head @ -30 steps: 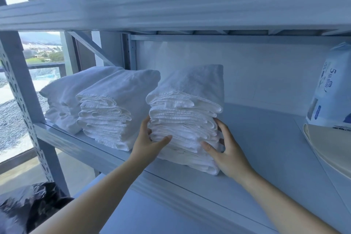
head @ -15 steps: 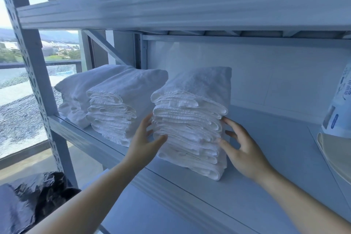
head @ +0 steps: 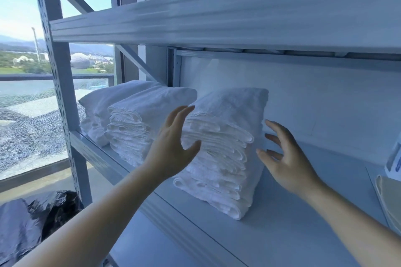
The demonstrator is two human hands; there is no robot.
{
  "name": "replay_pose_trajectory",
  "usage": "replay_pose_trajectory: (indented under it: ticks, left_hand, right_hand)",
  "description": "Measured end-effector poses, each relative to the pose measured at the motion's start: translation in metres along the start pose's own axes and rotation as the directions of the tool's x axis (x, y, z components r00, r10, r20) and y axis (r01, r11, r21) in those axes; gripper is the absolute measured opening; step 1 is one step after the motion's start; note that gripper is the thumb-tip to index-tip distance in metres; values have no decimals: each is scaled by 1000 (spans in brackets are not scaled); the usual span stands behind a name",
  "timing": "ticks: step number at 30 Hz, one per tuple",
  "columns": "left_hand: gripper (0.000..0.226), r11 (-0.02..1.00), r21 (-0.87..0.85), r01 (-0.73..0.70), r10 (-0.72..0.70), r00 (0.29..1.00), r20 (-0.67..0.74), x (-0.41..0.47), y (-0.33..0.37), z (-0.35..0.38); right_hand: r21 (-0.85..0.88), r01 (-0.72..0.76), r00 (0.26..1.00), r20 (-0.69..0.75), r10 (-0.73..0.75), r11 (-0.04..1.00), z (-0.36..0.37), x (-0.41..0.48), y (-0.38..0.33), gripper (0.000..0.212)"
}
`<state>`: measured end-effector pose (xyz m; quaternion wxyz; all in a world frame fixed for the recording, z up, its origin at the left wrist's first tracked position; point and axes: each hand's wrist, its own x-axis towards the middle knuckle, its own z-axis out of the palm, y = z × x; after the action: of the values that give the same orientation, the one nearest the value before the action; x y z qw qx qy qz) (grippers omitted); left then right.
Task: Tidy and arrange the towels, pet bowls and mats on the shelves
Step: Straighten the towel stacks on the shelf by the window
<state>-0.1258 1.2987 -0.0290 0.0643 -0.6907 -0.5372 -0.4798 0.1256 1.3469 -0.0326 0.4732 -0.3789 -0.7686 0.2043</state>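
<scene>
Three stacks of folded white towels stand in a row on the grey metal shelf (head: 282,219). The right stack (head: 225,149) is nearest me, the middle stack (head: 138,121) sits to its left, and the far stack (head: 102,106) is by the shelf post. My left hand (head: 171,145) hovers with spread fingers in front of the right stack's left side. My right hand (head: 284,158) hangs with fingers apart just right of that stack. Neither hand holds anything, and whether they touch the towels is unclear.
The shelf above (head: 217,19) hangs low over the towels. A white and blue package (head: 393,158) and a cream flat item (head: 390,201) sit at the right edge. A black plastic bag (head: 32,219) lies on the floor at the left, beside the perforated post (head: 58,84).
Both hands have let go of the right towel stack and lifted off it with fingers spread. The view has shifted left and closer.
</scene>
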Motion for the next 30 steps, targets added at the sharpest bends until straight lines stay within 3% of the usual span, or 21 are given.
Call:
replay_pose_trajectory:
  ticks: [6,11,15,22,30]
  left_hand:
    - [71,959,184,-216,199,974,106,9,32,26]
    - [64,940,269,-209,175,974,146,9,40,47]
    - [57,947,259,-189,167,980,105,2,38,54]
    - [78,915,321,-246,204,966,157,0,21,55]
    - [74,920,304,-247,218,968,127,1,10,49]
  right_hand:
    - [-199,239,948,261,-184,950,-18,22,13,84]
    - [-168,190,933,337,-125,967,-21,38,23,93]
    - [-130,169,928,353,-114,977,-16,42,29,89]
    - [-11,150,927,350,-137,989,-7,40,37,84]
    - [68,168,945,274,-181,983,13,41,35,75]
